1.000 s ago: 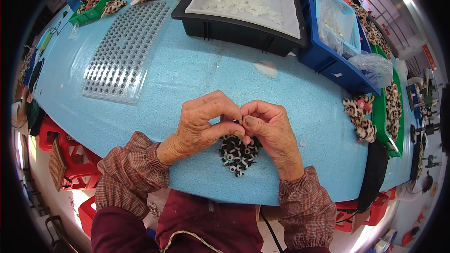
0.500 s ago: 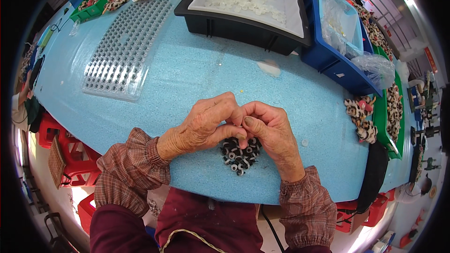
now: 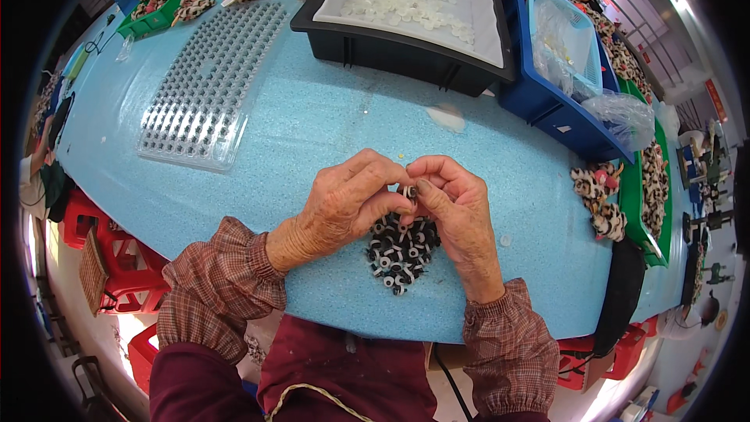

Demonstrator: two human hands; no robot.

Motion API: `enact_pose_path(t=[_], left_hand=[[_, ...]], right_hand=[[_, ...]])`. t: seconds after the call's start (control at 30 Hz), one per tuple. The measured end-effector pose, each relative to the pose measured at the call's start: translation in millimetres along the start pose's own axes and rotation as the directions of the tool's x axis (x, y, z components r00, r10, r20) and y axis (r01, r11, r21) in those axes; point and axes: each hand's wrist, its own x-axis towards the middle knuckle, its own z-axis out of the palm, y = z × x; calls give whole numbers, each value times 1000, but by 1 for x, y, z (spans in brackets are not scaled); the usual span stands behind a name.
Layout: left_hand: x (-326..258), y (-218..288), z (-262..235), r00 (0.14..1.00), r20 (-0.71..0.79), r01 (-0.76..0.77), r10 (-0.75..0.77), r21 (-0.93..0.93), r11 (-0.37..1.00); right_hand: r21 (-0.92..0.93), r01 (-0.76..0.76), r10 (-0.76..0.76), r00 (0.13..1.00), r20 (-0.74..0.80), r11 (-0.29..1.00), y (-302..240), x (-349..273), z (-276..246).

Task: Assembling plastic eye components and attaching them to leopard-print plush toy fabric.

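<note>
L hand & R hand both pinch a small blk/wht piece btwn them, at far end of blk/wht pile by near edge of table, w/ clear tray twd its L edge.

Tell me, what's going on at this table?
A person works bare-handed at a light-blue table. The fingertips of the left hand and right hand meet around a small, round black-and-white piece. Below them lies a loose heap of small black-and-white pieces. Farther off stand a clear plastic tray with rows of dark spots and a black rectangular bin holding translucent discs.
</note>
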Motion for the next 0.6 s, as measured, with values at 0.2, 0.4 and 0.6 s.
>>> enact_pose_path(t=[0.2,0.4,0.6], left_hand=[[0,-4,0,997,16,-79,79,52,995],[-3,-6,1,997,53,-60,54,117,991],[-3,-9,1,993,113,-30,21,79,996]], right_hand=[[-3,-16,16,999,33,1000,-3,1,-6],[-74,-4,3,1000,-5,997,4,2,-4],[-73,12,-13,1000,-16,997,2,0,-2]])
